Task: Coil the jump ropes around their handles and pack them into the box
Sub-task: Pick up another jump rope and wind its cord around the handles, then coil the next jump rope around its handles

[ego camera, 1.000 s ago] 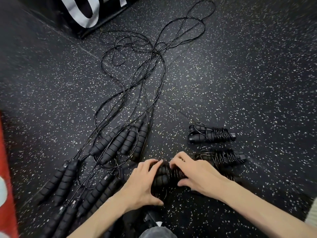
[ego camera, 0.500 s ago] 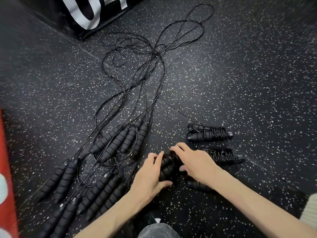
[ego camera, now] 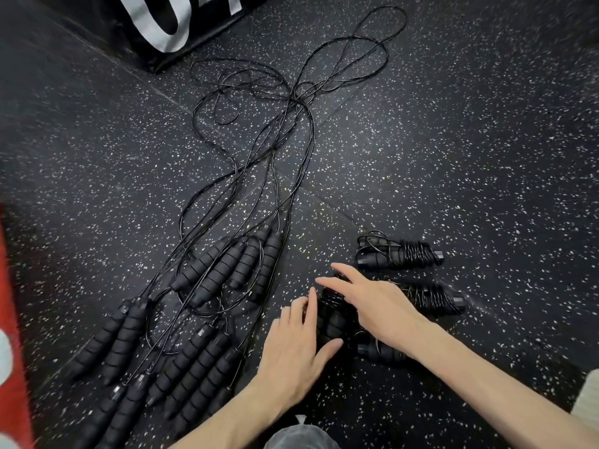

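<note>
A coiled jump rope bundle (ego camera: 331,319), black with cord wound round its handles, lies on the floor between my hands. My left hand (ego camera: 293,346) lies flat beside it with straight fingers, and its thumb touches the bundle's near end. Over the bundle's far side is my right hand (ego camera: 377,306), fingers stretched out to the left and holding nothing. Two more coiled bundles (ego camera: 398,253) (ego camera: 434,297) lie to the right. A further one (ego camera: 379,350) is partly hidden under my right wrist. Several uncoiled ropes with foam handles (ego camera: 220,270) lie at the left.
Loose black cords (ego camera: 275,124) trail in tangled loops away from me across the speckled rubber floor. A black block with white lettering (ego camera: 162,27) stands at the top left. A red surface (ego camera: 13,319) runs along the left edge. My knee (ego camera: 299,437) shows at the bottom.
Both hands carried the coiled bundle away from me toward the other bundles. They gripped it before; now their fingers have straightened and lifted off it.
</note>
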